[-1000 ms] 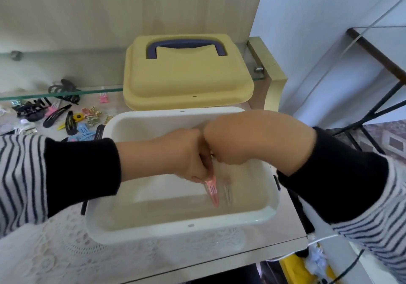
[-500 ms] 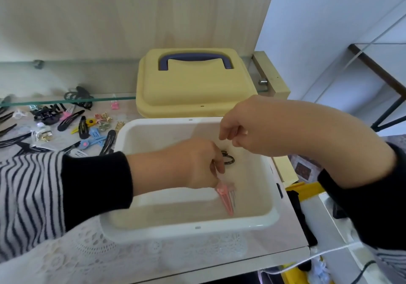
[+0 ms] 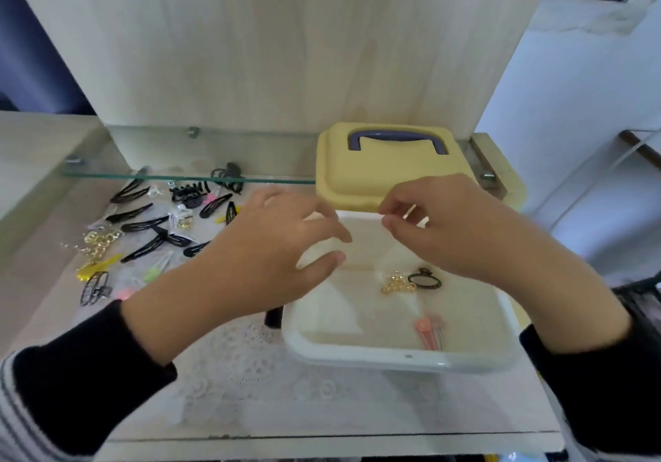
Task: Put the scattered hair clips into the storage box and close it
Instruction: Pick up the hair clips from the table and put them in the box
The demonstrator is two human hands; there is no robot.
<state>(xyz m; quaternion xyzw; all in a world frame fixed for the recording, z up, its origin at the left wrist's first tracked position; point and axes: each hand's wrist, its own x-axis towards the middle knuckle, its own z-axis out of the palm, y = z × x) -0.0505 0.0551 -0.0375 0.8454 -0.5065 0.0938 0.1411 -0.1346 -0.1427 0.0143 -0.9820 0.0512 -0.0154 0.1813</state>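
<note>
The white storage box (image 3: 400,359) stands open on the tabletop at the right. Inside it lie a pink snap clip (image 3: 427,333), a gold clip (image 3: 397,281) and a black oval clip (image 3: 425,279). Its yellow lid (image 3: 390,172) with a dark blue handle rests behind the box. My left hand (image 3: 264,257) hovers over the box's left rim, fingers apart and holding nothing. My right hand (image 3: 447,225) is above the box's back part, fingers loosely curled with nothing visible in them. Several scattered hair clips (image 3: 153,225) lie on the tabletop to the left.
A glass shelf edge (image 3: 186,177) runs above the scattered clips, under a wooden back panel. A white lace mat (image 3: 272,386) covers the tabletop in front. The table's front edge is near the bottom; a white wall and a dark metal frame are at the right.
Both hands have lifted out of the box and spread apart. The pink clip now lies loose on the box's floor. The view has shifted left, showing more scattered clips.
</note>
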